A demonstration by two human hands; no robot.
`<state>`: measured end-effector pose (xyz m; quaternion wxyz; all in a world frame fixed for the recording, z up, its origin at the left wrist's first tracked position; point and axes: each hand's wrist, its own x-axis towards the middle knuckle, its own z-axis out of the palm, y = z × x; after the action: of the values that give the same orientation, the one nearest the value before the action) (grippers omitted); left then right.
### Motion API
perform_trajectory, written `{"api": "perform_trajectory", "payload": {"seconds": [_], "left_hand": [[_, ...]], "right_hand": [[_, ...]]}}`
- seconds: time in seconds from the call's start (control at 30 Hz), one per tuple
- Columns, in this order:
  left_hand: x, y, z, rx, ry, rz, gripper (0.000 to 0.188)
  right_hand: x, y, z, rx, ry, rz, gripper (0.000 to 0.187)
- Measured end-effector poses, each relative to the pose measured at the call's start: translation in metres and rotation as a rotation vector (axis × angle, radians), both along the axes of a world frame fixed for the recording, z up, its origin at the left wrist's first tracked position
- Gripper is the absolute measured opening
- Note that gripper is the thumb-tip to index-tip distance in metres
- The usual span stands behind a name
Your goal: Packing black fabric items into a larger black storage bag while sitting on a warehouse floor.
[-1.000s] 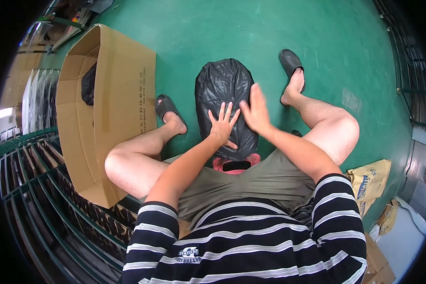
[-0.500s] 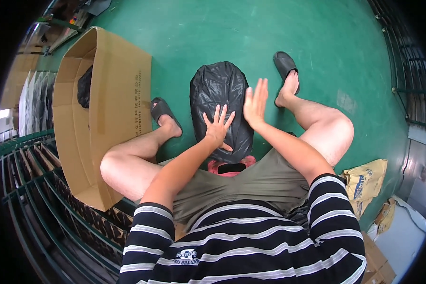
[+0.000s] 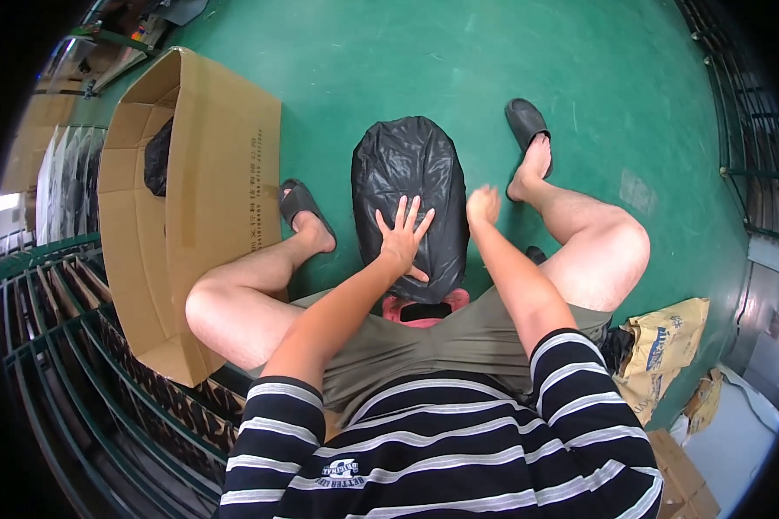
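A bulging black plastic bag (image 3: 404,160) stands on the green floor between my legs, its upper surface creased and shiny. Flat on the near part of it lies my left hand (image 3: 400,240), fingers spread and pressing nothing but the plastic. My right hand (image 3: 483,206) is curled into a fist close beside the bag's right edge; I see nothing in it. Just under the bag's near end, a pink object (image 3: 459,300) with a dark middle shows partly, the rest hidden by the bag and my shorts.
To my left stands a tall open cardboard box (image 3: 225,190) with another black bag (image 3: 157,160) inside. Green metal racks (image 3: 69,346) fill the lower left. A printed yellow-brown paper sack (image 3: 666,346) lies at right, near a cardboard box (image 3: 684,476). Another rack (image 3: 757,147) lines the right side.
My right hand has gone from stretched flat against the bag's right side to a closed fist slightly nearer me and just off it. My left hand stays spread on the bag.
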<state>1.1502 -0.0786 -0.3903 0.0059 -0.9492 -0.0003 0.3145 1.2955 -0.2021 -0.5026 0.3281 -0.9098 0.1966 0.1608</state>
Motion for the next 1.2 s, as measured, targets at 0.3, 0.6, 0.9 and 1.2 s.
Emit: {"api": "perform_trajectory", "payload": {"seconds": [0.3, 0.6, 0.9, 1.2], "left_hand": [[0.007, -0.009, 0.000, -0.002, 0.039, -0.006, 0.146], [0.001, -0.006, 0.000, 0.025, -0.008, -0.034, 0.144], [0.003, -0.010, -0.007, -0.027, -0.058, -0.049, 0.146], [0.006, -0.009, 0.007, 0.073, -0.006, -0.074, 0.145]], "right_hand": [[-0.010, 0.021, 0.044, 0.081, -0.468, 0.812, 0.059], [-0.024, -0.002, 0.034, 0.161, 0.071, 0.524, 0.078], [0.165, -0.029, 0.141, -0.563, 0.373, 1.531, 0.062], [0.192, -0.284, 0.215, 0.665, -0.554, 0.052, 0.037]]}}
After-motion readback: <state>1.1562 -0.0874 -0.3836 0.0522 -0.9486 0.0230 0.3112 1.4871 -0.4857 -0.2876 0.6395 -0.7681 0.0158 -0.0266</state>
